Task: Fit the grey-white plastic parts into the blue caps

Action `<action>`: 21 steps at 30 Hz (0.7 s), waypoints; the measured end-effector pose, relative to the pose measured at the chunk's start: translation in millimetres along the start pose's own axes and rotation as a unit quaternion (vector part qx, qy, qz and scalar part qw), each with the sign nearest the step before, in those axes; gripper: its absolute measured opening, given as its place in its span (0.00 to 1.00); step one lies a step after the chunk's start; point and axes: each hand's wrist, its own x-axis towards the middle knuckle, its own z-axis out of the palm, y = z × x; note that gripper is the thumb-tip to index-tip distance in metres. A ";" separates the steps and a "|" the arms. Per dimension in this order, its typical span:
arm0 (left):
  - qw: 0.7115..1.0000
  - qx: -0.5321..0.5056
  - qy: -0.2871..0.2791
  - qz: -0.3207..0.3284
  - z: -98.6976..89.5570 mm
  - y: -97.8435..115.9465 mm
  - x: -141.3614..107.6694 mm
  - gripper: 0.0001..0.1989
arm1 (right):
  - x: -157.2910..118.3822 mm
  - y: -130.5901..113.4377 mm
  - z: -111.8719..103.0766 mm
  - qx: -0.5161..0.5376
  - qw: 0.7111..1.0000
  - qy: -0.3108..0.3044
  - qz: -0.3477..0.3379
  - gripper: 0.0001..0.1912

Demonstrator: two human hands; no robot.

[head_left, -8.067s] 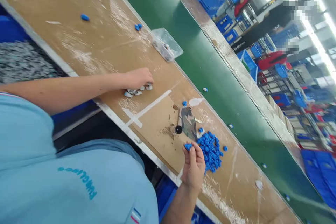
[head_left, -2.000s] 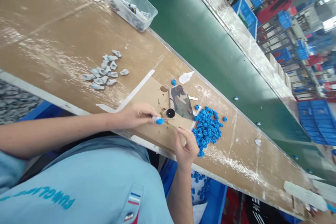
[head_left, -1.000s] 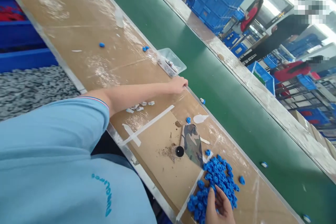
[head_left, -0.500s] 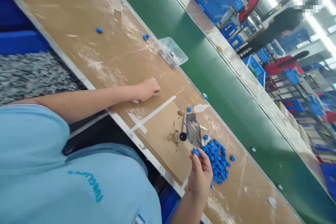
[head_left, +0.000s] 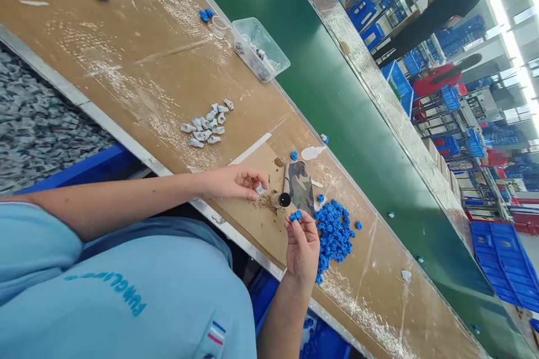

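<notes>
My left hand [head_left: 242,182] pinches a small white piece [head_left: 260,189] just left of a small black-topped container [head_left: 284,199]. Between the fingertips of my right hand [head_left: 303,244] is a small blue piece [head_left: 295,216], below that container. A heap of blue pieces [head_left: 334,235] lies right beside my right hand. Several white pieces [head_left: 208,126] are grouped on the brown table, up and left of my left hand. A camouflage-patterned cloth [head_left: 300,186] lies between the container and the blue heap.
A clear plastic box [head_left: 269,70] with small parts stands at the table's far edge. Beyond it runs a green belt [head_left: 337,90]. At the near left is a bin of grey-white pieces [head_left: 46,118]. People stand among blue crates in the background.
My left hand has moved right, towards the container, with a white piece in its fingers. The group of white pieces now shows. My right hand still holds the blue piece, and the view has shifted.
</notes>
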 end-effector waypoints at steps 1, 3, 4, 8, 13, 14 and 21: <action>1.000 -0.022 0.001 -0.003 5.2 -3.3 1.0 0.15 | 0.1 0.2 0.6 -0.006 1.000 -0.001 -0.005 0.16; 0.999 -0.047 -0.005 0.000 13.0 -8.2 3.1 0.14 | -0.3 0.8 1.6 -0.019 1.000 0.002 -0.025 0.15; 0.999 -0.050 -0.010 0.005 15.7 -9.9 3.9 0.13 | -0.8 1.1 1.5 -0.031 0.999 0.005 -0.043 0.15; 0.999 0.014 -0.025 0.044 19.3 -12.7 3.6 0.12 | -3.1 1.1 -4.3 -0.114 0.987 0.012 -0.116 0.14; 0.985 0.148 -0.004 0.092 17.9 -12.6 0.4 0.14 | -2.0 -1.1 -14.5 -0.166 0.979 -0.012 -0.116 0.10; 0.979 0.173 0.003 0.104 17.9 -12.8 0.2 0.13 | -1.4 -1.5 -15.3 -0.172 0.979 -0.016 -0.111 0.11; 0.952 0.243 0.015 0.184 16.6 -17.5 2.5 0.10 | 2.3 -4.3 -14.5 -0.237 0.965 -0.006 -0.111 0.16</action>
